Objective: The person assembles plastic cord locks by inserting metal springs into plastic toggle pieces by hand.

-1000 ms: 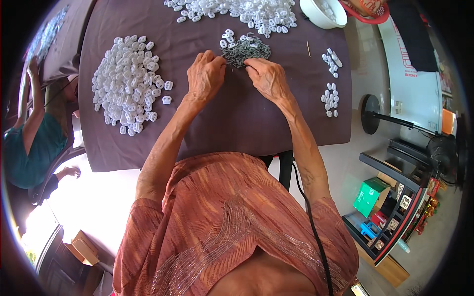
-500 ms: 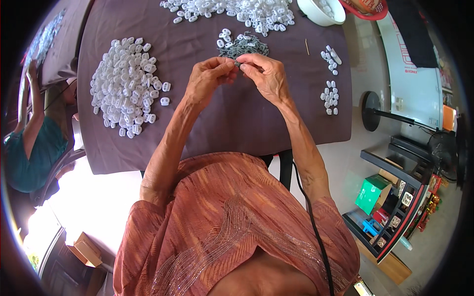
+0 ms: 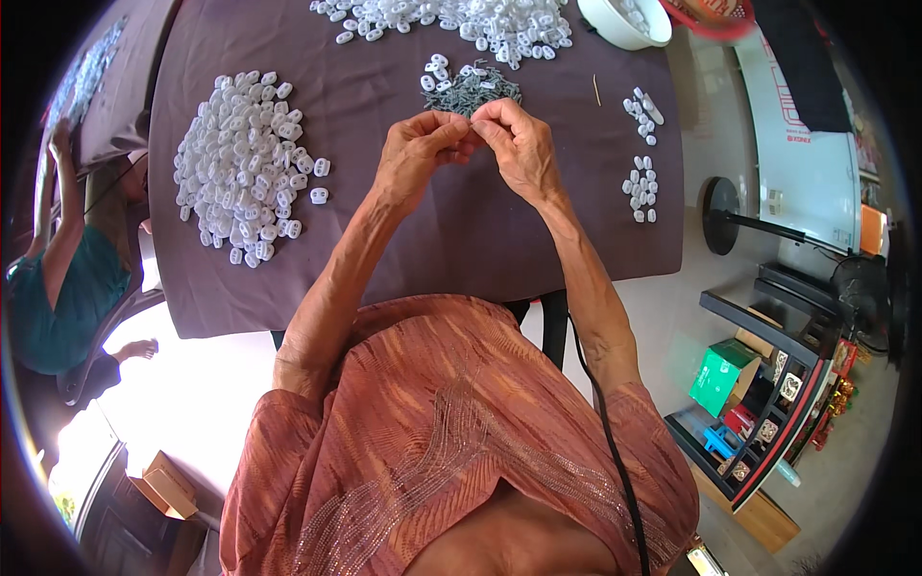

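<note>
Grey heap: We find slim grey pieces point(image 3: 469, 94) heaped just beyond the fingertips of both hands; the heap's longer axis runs left to right.
Grey axes: Single pieces lie crossed, long axes at mixed angles; we see no common direction.
Left hand: We record the left hand point(image 3: 418, 154) narrowed, thumb and fingers drawn together, its tips pointing toward the right hand.
Right hand: We record the right hand point(image 3: 521, 154) likewise narrowed, thumb and index finger bent in toward the left hand's tips.
Grip content: Too small and covered; we cannot tell whether a piece is held, nor how it would point.
White stock: One large white pile point(image 3: 240, 163) lies left of the left hand; another white pile point(image 3: 509, 29) lies well beyond both hands.
Small groups: We note an upper white group point(image 3: 639, 115) and a lower white group point(image 3: 640, 187) right of the right hand.
Thin stick: We see a thin stick point(image 3: 596, 90) beyond and right of the right hand, its long axis running nearly straight away from the person.
</note>
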Motion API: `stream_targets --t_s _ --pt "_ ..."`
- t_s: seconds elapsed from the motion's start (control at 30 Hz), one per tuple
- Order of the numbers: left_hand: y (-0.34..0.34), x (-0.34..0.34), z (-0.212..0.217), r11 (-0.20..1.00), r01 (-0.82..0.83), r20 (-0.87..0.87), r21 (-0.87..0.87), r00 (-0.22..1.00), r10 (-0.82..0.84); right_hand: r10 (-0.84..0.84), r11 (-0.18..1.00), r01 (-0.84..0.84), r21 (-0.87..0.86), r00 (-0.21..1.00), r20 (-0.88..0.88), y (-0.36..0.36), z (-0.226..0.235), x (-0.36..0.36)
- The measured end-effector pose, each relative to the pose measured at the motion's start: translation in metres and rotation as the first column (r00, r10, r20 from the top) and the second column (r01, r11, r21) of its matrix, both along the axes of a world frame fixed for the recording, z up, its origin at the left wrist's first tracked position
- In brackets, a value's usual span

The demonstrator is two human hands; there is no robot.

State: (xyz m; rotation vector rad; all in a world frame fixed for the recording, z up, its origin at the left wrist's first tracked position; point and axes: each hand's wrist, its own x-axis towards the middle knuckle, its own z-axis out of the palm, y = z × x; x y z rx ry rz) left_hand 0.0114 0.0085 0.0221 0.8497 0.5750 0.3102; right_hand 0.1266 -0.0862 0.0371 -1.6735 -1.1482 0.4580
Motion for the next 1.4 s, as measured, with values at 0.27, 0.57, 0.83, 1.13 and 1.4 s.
stream_targets --t_s 0.27,0.57,0.83,1.13,1.4 --pt "-0.002 0.000 -0.005 0.993 -0.053 0.022 0.103 0.998 0.051 0.023 0.966 -0.046 -0.254 0.996 -0.092 -0.004 0.007 0.006" --pt "-0.005 0.004 -0.009 0.988 -0.144 0.046 -0.061 0.988 0.147 -0.013 0.988 -0.007 -0.157 0.992 -0.129 -0.005 0.001 0.004" --pt "-0.005 0.003 -0.012 0.985 -0.174 0.033 -0.012 0.984 0.174 0.003 0.963 -0.030 -0.267 0.995 -0.103 -0.007 0.004 0.003" --pt "-0.008 0.003 -0.007 0.984 -0.172 0.033 0.040 0.985 0.171 -0.002 0.984 -0.017 -0.178 0.994 -0.106 -0.005 -0.001 0.003" --pt "-0.004 0.003 -0.009 0.987 -0.120 0.042 0.110 0.992 0.116 0.019 0.989 -0.053 -0.140 0.972 -0.234 -0.006 -0.002 0.001"
